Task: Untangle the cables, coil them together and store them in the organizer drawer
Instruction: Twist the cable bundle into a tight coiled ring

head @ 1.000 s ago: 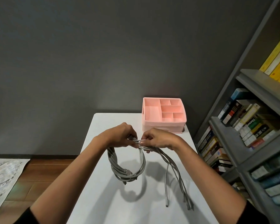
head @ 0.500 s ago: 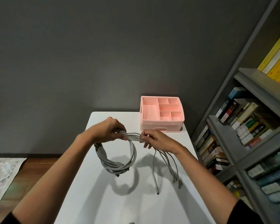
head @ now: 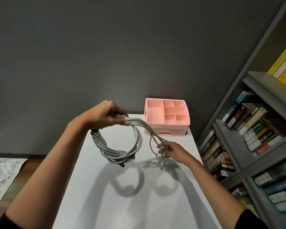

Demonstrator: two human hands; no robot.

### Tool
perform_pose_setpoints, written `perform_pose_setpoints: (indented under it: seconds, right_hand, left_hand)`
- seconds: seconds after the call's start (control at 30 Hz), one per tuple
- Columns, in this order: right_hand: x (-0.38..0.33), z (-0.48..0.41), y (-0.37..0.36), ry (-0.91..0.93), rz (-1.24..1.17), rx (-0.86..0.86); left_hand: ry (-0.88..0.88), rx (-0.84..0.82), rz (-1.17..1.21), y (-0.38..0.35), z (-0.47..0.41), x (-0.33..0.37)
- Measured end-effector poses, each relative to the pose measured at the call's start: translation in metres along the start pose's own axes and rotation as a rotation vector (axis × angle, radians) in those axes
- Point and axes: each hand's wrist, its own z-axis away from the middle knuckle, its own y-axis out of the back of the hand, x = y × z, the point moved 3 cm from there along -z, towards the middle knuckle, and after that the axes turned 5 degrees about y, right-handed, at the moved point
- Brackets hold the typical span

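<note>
Several grey cables form a round coil (head: pixel 106 147) that hangs above the white table (head: pixel 127 195). My left hand (head: pixel 104 116) grips the top of the coil, raised above the table's far left part. The loose cable tails (head: pixel 153 138) run down and to the right from that grip. My right hand (head: pixel 172 151) holds these tails near their ends, low over the table. The pink organizer (head: pixel 167 129) stands at the table's far right corner, its top compartments empty and its front drawer closed.
A grey bookshelf (head: pixel 248 129) packed with books runs along the right side, close to the table's edge. A dark grey wall stands behind the table. At the lower left lies wooden floor with a patterned rug (head: pixel 2 172).
My left hand has lifted the coil higher and to the left. My right hand has slid down the tails, away from the left hand, toward their ends.
</note>
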Motion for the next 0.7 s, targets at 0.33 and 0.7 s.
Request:
perform_pose_setpoints:
  seconds: [0.33,0.7]
  right_hand:
    - [-0.107,0.014,-0.018,0.361,-0.356,0.141]
    - [-0.125,0.015,-0.03,0.181,-0.605,0.14]
  left_hand:
    - [0.074,-0.08,-0.014,-0.029,-0.014,-0.007]
    - [-0.019,0.056,0.148,-0.043,-0.007,0.016]
